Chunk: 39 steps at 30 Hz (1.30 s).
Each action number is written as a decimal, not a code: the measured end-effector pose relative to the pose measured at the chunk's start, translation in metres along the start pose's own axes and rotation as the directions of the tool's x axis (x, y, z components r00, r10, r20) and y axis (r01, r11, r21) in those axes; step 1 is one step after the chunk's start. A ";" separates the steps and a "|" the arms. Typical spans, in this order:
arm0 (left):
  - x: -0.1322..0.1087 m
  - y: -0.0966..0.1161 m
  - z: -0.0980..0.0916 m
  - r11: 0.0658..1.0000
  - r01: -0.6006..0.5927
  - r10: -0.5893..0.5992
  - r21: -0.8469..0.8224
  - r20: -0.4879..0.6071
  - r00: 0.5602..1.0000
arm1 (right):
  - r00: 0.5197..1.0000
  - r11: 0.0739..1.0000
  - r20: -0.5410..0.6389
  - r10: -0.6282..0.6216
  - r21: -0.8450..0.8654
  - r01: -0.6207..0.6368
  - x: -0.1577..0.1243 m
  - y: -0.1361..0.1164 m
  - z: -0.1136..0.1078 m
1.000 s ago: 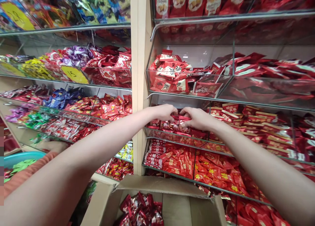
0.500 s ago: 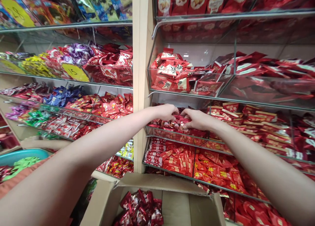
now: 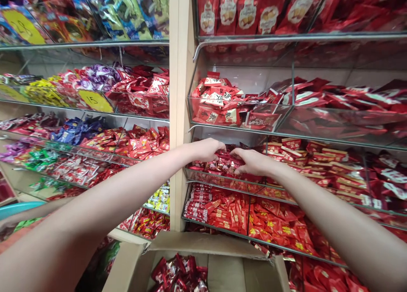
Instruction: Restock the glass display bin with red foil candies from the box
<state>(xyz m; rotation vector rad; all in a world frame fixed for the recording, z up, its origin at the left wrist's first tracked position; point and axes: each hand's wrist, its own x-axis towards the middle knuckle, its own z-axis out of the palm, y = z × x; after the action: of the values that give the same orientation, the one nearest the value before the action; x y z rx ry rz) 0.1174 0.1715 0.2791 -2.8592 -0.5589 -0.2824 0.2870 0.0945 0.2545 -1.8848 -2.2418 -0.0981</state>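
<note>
My left hand (image 3: 208,149) reaches into a clear shelf bin in the middle of the right-hand rack, its fingers bent over the candies. Facing it, my right hand (image 3: 252,161) has thumb and forefinger apart. Dark red wrapped candies (image 3: 225,165) lie between and under both hands, touching the fingers; some fingertips are hidden among them. Neither hand visibly has a candy lifted. Below stands an open cardboard box (image 3: 225,273) with a pile of similar dark red candies (image 3: 179,273) at its left side.
A wooden post (image 3: 178,114) divides the two racks. Clear shelf edges (image 3: 241,131) run above and below my hands. Red packets (image 3: 219,99) fill the bin above. At the left, another person's forearm (image 3: 38,211) extends near a teal basin (image 3: 19,209).
The view has tilted up slightly, so the shelves sit lower. My hands stay in the same bin, shifting little over the candies. The other person's forearm has moved down towards the basin.
</note>
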 end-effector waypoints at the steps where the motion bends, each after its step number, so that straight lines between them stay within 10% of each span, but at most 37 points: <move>1: -0.002 0.000 -0.001 1.000 0.000 0.000 0.001 -0.014 1.000 | 1.000 1.000 0.004 -0.007 -0.001 0.007 -0.001 0.001 0.000; 25: 0.021 0.007 0.019 0.999 0.032 -0.032 -0.033 0.001 0.999 | 0.971 0.977 0.224 0.080 -0.210 -0.032 0.003 -0.006 -0.027; 39: 0.020 0.006 0.014 0.987 -0.006 0.009 -0.160 0.019 1.000 | 0.998 0.994 0.051 0.038 -0.106 -0.032 0.005 0.002 -0.012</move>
<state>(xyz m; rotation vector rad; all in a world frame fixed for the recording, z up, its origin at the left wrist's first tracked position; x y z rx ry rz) 0.1399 0.1762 0.2691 -3.0211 -0.5530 -0.3121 0.2900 0.0973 0.2670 -2.0021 -2.2785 -0.1662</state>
